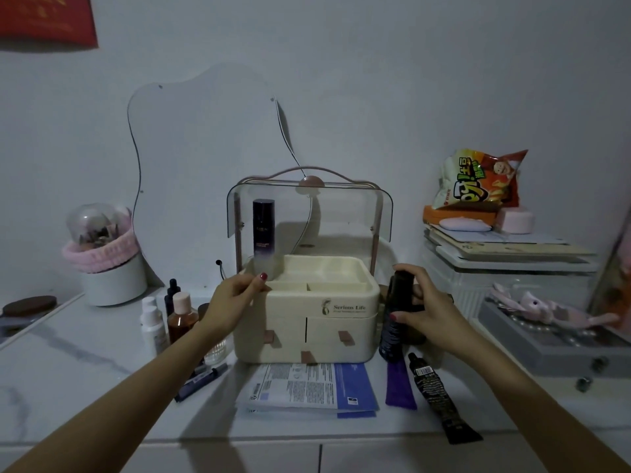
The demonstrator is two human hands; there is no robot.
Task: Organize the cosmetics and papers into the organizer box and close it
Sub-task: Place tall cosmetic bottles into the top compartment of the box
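Observation:
A cream organizer box (341, 331) with a raised clear lid (358, 213) stands at the middle of the white table. A tall dark purple bottle (263, 233) stands upright in its back left compartment. My left hand (235, 298) rests on the box's left top edge, just below that bottle, fingers curled with nothing held. My right hand (423, 308) grips a black bottle (396, 315) standing beside the box's right side. Papers (307, 390) lie flat in front of the box. A purple tube (400, 387) and a black tube (440, 397) lie to their right.
Small bottles (167, 319) and dark pens (201, 380) crowd the box's left side. A white cup with a pink band (109, 268) stands back left. At the right sit a clear bin (505, 278) with a snack bag (478, 182) and a grey jewellery tray (553, 339).

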